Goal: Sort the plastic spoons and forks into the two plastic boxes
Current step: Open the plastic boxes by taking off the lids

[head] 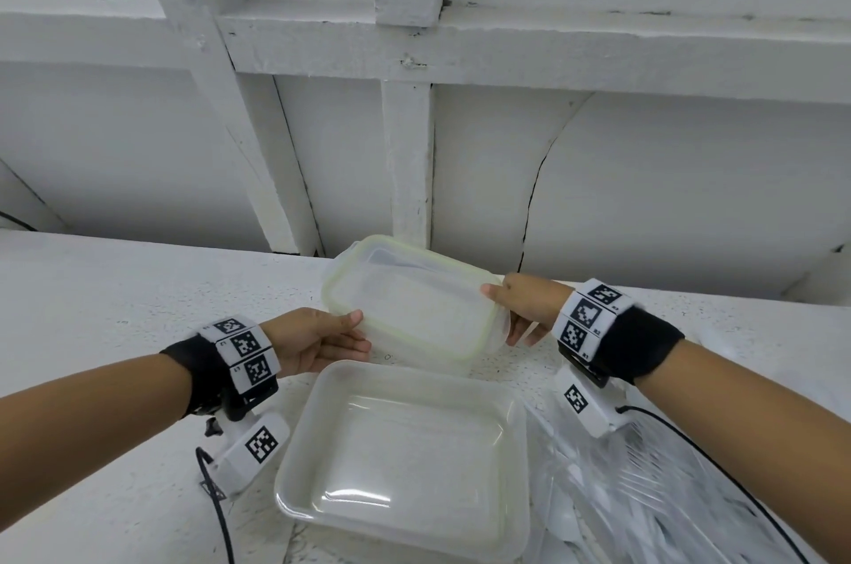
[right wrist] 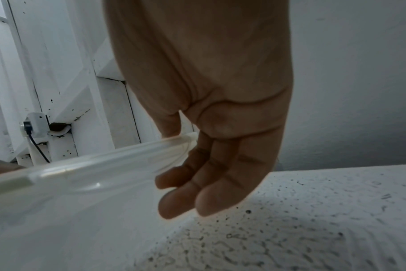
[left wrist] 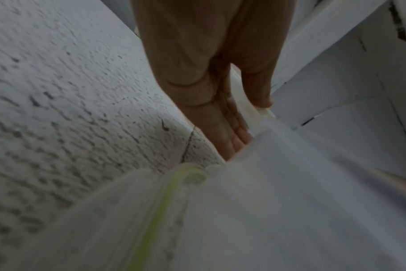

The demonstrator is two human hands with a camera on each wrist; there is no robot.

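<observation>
Fingers (head: 338, 347) of the left hand (head: 317, 340) sit under the near-left end of a lidded box (head: 414, 310), thumb on top of its green-edged lid (head: 396, 287), so the hand pinches that end. Right hand (head: 525, 308) grips the far-right end the same way: thumb over the rim, fingers (right wrist: 197, 187) slightly curled beneath, as the right wrist view shows. Box is tilted, held between both hands, toward the back of the white speckled bench (head: 115, 310); can't tell if its low edge touches the bench.

Left wrist view: blurred, but shows the thumb pressed on the lid's edge and the fingers (left wrist: 230, 139) under the box w/ the green seal close to the camera.

2nd box (head: 405, 462), open, no lid, looks empty, sits on the bench just in front of the held one. Pile of clear plastic spoons and forks (head: 644, 494) lies right beside it, to the right, partly under the right forearm. Both wrists wear black straps w/ marker tags (head: 244, 354); cables (head: 216, 499) trail off them.
</observation>
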